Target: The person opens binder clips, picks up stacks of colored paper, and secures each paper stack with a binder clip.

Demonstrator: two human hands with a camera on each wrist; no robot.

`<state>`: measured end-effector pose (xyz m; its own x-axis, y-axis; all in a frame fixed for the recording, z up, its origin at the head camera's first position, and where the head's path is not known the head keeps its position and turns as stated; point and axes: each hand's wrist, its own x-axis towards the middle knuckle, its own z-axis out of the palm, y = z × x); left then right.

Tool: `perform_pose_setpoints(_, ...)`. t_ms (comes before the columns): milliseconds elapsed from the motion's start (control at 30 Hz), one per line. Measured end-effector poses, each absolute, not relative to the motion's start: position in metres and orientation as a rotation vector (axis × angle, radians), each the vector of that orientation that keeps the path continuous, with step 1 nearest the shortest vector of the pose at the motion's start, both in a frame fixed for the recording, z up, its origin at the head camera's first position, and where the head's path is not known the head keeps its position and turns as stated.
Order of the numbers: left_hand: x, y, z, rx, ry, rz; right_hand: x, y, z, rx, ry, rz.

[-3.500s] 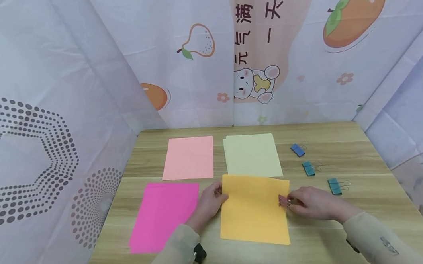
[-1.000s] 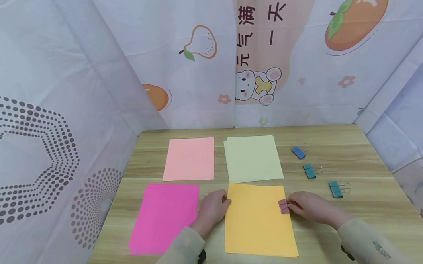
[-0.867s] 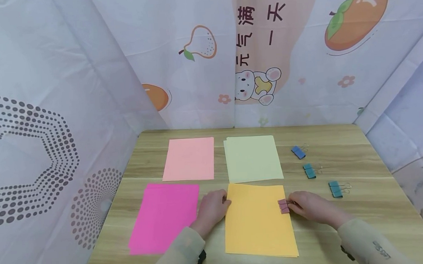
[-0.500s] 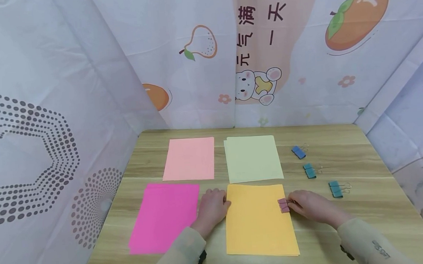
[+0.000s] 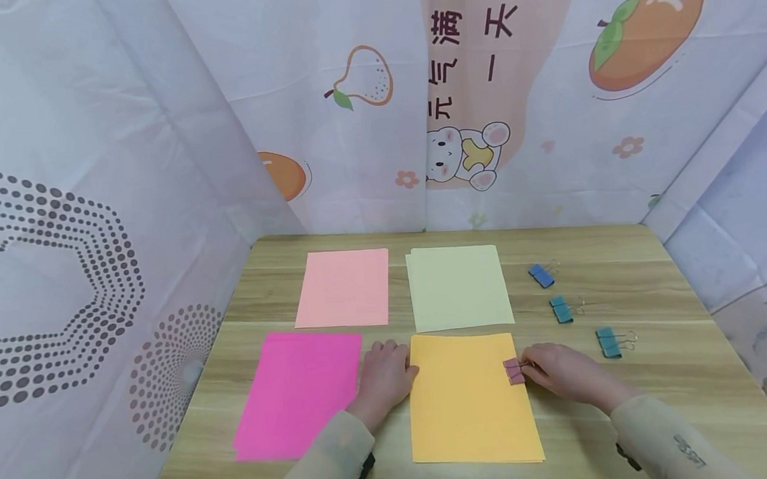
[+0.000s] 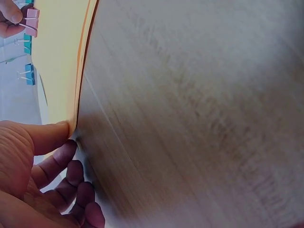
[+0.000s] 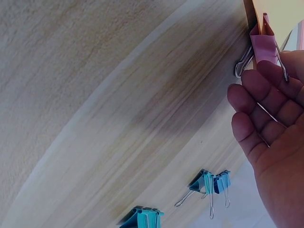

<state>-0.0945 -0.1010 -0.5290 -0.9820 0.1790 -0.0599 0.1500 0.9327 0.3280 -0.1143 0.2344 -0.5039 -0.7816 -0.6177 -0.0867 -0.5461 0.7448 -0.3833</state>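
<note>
A stack of yellow-orange paper sheets [image 5: 470, 401] lies in the middle of the wooden table. At its left edge, my left hand [image 5: 384, 377] pinches the sheets, thumb [image 6: 50, 137] on top and index fingertip just under the edge. A pink binder clip [image 5: 514, 371] sits over the right edge of the stack. My right hand [image 5: 559, 369] holds that clip by its wire handles; in the right wrist view the clip's pink body [image 7: 264, 45] straddles the paper edge, one handle lying against a finger. The right thumb is mostly hidden there.
Magenta sheets [image 5: 297, 396] lie left of the yellow stack, partly behind the left forearm. Light pink paper [image 5: 343, 288] and pale green paper [image 5: 460, 287] lie farther back. A blue binder clip [image 5: 542, 275] and two teal binder clips [image 5: 561, 309] [image 5: 609, 343] are spread at the right.
Since the earliest frame, the yellow sheets have come nearer and lie flatter, and the pink clip has turned flatter with them. Over the last second, the stack has only straightened slightly.
</note>
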Motion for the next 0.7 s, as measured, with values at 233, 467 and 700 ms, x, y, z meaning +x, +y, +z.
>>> perform_pose_setpoints(233,-0.0947,-0.1006,-0.5284,0.258,2.993,0.45,-0.1144,0.2344,-0.5047,-0.911,2.737,-0.503)
perform_pose_setpoints(467,-0.095,-0.1005,-0.529,0.254,2.988,0.433,-0.114,0.2337,-0.5043,-0.898,2.746,-0.496)
perform_pose_setpoints(700,-0.0966,-0.101,-0.5299,0.243,2.963,0.426,-0.1143,0.2331,-0.5045,-0.874,2.744,-0.483)
